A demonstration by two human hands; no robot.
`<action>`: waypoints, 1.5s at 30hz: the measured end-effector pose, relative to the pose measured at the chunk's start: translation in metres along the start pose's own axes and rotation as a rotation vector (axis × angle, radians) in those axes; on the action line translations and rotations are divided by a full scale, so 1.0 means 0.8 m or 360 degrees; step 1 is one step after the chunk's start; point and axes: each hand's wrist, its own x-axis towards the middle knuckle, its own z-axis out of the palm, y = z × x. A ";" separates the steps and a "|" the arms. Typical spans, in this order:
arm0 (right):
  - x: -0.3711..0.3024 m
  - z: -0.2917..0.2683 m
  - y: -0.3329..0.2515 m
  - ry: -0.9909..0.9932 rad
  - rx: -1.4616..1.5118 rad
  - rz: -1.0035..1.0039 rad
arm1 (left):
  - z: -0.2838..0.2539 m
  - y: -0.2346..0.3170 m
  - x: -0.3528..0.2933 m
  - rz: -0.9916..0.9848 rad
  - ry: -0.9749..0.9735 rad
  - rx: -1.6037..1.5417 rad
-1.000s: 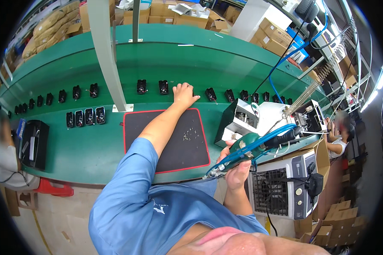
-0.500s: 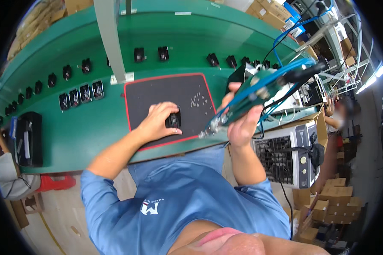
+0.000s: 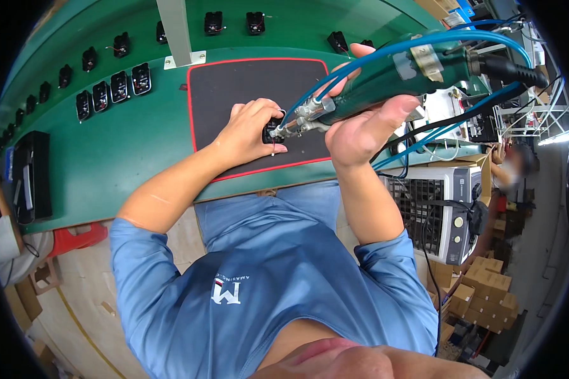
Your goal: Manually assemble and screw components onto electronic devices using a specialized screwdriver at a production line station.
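Note:
My left hand [image 3: 243,131] rests on the dark, red-edged mat [image 3: 224,82], thumb and fingers closed around a small black housing [image 3: 270,128]. In my right hand [image 3: 370,129] lies a thick green power screwdriver [image 3: 389,81], held at a slant with its thumb along the near side and other fingers partly hidden behind the body. The metal nose of the screwdriver reaches the housing between my left thumb and fingers; whether it touches a screw is too small to tell. Blue air tubes [image 3: 417,43] and a black cable [image 3: 518,71] run from the tool.
Several black housings [image 3: 119,87] stand in a group left of the mat, with more [image 3: 214,24] along the green back ledge. A grey post [image 3: 176,38] rises behind the mat. At the left is a black case [image 3: 31,177]; a white air cooler [image 3: 446,211] stands at right.
The screwdriver has moved in so its nose meets the black housing under my left hand. My view has shifted, and the loose small pieces on the mat are now mostly hidden behind the tool.

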 end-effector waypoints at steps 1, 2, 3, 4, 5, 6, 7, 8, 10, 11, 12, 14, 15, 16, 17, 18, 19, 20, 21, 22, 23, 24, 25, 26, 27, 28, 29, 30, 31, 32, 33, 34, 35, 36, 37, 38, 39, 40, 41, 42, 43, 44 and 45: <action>-0.001 -0.005 0.003 -0.0057 0.0051 -0.0001 | 0.000 0.001 0.000 0.0001 0.0007 -0.0004; -0.002 -0.005 0.003 -0.0058 0.0060 -0.0002 | 0.000 0.001 0.000 0.0001 0.0014 -0.0008; -0.002 -0.003 0.003 -0.0025 0.0023 -0.0005 | 0.000 0.002 0.001 -0.0001 0.0010 0.0000; -0.003 -0.002 0.003 0.0009 -0.0015 -0.0007 | -0.001 0.002 0.001 -0.0018 0.0011 -0.0010; -0.002 0.000 0.003 0.0022 -0.0003 -0.0015 | -0.002 0.003 0.002 -0.0034 0.0011 -0.0020; -0.001 -0.001 0.002 0.0028 0.0002 -0.0011 | -0.002 0.003 0.002 -0.0037 0.0003 -0.0016; 0.000 -0.002 0.002 -0.0016 0.0002 0.0012 | -0.003 0.003 0.002 -0.0029 0.0012 -0.0017; -0.001 -0.002 0.002 -0.0060 0.0001 0.0035 | -0.004 0.003 0.003 -0.0021 0.0021 -0.0018; -0.001 -0.001 0.004 -0.0042 0.0021 0.0048 | -0.006 0.005 0.004 -0.0040 0.0008 -0.0017; -0.002 0.000 0.005 -0.0029 0.0037 0.0057 | -0.007 0.006 0.005 -0.0056 0.0002 -0.0020; -0.002 0.001 0.005 -0.0027 0.0041 0.0059 | -0.008 0.005 0.005 -0.0058 -0.0001 -0.0017; -0.003 0.005 0.006 -0.0007 0.0053 0.0073 | -0.008 0.005 0.004 -0.0047 0.0029 -0.0012; -0.003 0.005 0.005 -0.0005 0.0055 0.0075 | -0.008 0.005 0.004 -0.0048 0.0026 -0.0010; -0.004 0.005 0.005 -0.0045 0.0049 0.0100 | -0.008 0.005 0.005 -0.0049 0.0037 -0.0011; -0.004 0.005 0.004 -0.0085 0.0042 0.0124 | -0.008 0.005 0.005 -0.0050 0.0048 -0.0012; -0.004 0.006 0.005 -0.0083 0.0042 0.0123 | -0.008 0.004 0.005 -0.0049 0.0046 -0.0011; -0.005 0.006 0.006 -0.0087 0.0074 0.0127 | -0.008 0.004 0.004 -0.0035 0.0036 -0.0017; -0.006 0.007 0.007 -0.0092 0.0106 0.0130 | -0.008 0.004 0.005 -0.0021 0.0026 -0.0022; -0.006 0.007 0.005 -0.0091 0.0106 0.0130 | -0.008 0.004 0.004 -0.0021 0.0025 -0.0022; -0.005 0.008 0.003 -0.0074 0.0103 0.0135 | -0.008 0.005 0.004 -0.0021 0.0026 -0.0018; -0.005 0.008 0.001 -0.0057 0.0099 0.0140 | -0.008 0.006 0.004 -0.0021 0.0027 -0.0015; -0.004 0.009 0.000 -0.0056 0.0100 0.0138 | -0.009 0.005 0.004 -0.0019 0.0027 -0.0014; -0.004 0.009 -0.002 -0.0042 0.0056 0.0130 | -0.009 0.005 0.003 -0.0036 0.0008 -0.0015; -0.003 0.009 -0.002 -0.0029 0.0012 0.0123 | -0.010 0.004 0.003 -0.0054 -0.0010 -0.0017; -0.003 0.009 -0.001 -0.0028 0.0013 0.0122 | -0.010 0.005 0.003 -0.0054 -0.0011 -0.0016; -0.003 0.008 0.000 -0.0050 0.0049 0.0135 | -0.009 0.005 0.002 -0.0062 -0.0005 -0.0023; -0.003 0.007 0.002 -0.0071 0.0085 0.0148 | -0.009 0.005 0.002 -0.0070 0.0000 -0.0029; -0.003 0.005 0.005 -0.0069 0.0086 0.0147 | -0.009 0.005 0.003 -0.0069 -0.0002 -0.0028; -0.003 0.002 0.008 -0.0070 0.0131 0.0156 | -0.010 0.005 0.003 -0.0068 -0.0007 -0.0026; -0.003 0.001 0.010 -0.0071 0.0176 0.0166 | -0.010 0.005 0.003 -0.0066 -0.0013 -0.0024; -0.003 0.001 0.010 -0.0069 0.0178 0.0167 | -0.010 0.005 0.004 -0.0068 -0.0016 -0.0023; -0.003 0.002 0.009 -0.0085 0.0145 0.0156 | -0.010 0.005 0.004 -0.0071 -0.0017 -0.0028; -0.002 0.002 0.009 -0.0100 0.0111 0.0146 | -0.010 0.005 0.004 -0.0075 -0.0018 -0.0034; -0.002 0.003 0.007 -0.0097 0.0112 0.0148 | -0.011 0.005 0.004 -0.0076 -0.0021 -0.0034; -0.002 0.005 0.005 -0.0087 0.0074 0.0142 | -0.011 0.005 0.003 -0.0059 0.0006 -0.0041; -0.002 0.006 0.004 -0.0077 0.0035 0.0136 | -0.011 0.004 0.003 -0.0041 0.0032 -0.0048; -0.002 0.007 0.005 -0.0075 0.0034 0.0137 | -0.011 0.005 0.004 -0.0040 0.0030 -0.0050; -0.003 0.008 0.006 -0.0069 0.0032 0.0124 | -0.012 0.006 0.003 -0.0057 0.0032 -0.0046; -0.003 0.008 0.007 -0.0064 0.0030 0.0112 | -0.012 0.006 0.003 -0.0073 0.0034 -0.0043; -0.003 0.005 0.009 -0.0062 0.0030 0.0111 | -0.013 0.007 0.004 -0.0072 0.0033 -0.0043; -0.004 0.001 0.013 -0.0115 0.0036 0.0122 | -0.013 0.007 0.004 -0.0102 -0.0011 -0.0051; -0.005 -0.003 0.016 -0.0169 0.0043 0.0134 | -0.014 0.007 0.004 -0.0132 -0.0056 -0.0060; -0.007 -0.003 0.018 -0.0167 0.0043 0.0134 | -0.013 0.006 0.004 -0.0132 -0.0058 -0.0060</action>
